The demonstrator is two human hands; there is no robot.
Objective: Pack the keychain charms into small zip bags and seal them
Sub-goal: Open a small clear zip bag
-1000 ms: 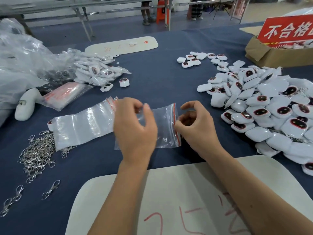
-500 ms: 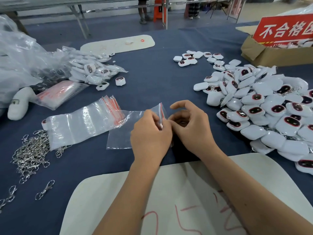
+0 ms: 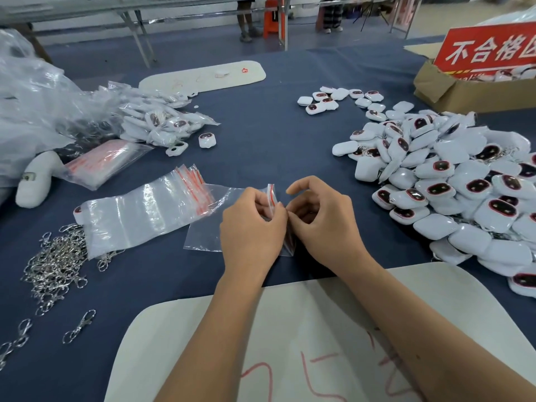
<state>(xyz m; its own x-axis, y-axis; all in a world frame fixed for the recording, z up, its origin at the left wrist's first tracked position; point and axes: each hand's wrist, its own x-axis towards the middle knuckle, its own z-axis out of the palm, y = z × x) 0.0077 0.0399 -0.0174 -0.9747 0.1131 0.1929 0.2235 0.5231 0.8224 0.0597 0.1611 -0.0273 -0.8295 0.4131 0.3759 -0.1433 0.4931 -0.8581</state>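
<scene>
- Head view: small zip bag (image 3: 211, 219) flat on blue table cloth (image 3: 261, 140), red-striped mouth end lifted between both hands.
- Left hand (image 3: 251, 227) pinching bag's mouth edge, fingers curled round it.
- Right hand (image 3: 322, 220) meeting same edge with thumb and fingertips, index finger arched above; grasping bag's mouth.
- Stack of empty zip bags (image 3: 145, 210) just left of held bag, touching it.
- Loose charm heap (image 3: 452, 181) well to the right, white with dark oval faces.
- Packed charms (image 3: 165, 123) piled far left beside large clear plastic sack (image 3: 34, 103).
- Metal clasps (image 3: 55, 262) heaped at near left.
- Cardboard box (image 3: 452, 91) with red sign (image 3: 490, 50) at far right.
- White mat (image 3: 290, 343) under forearms, red marks on it.
</scene>
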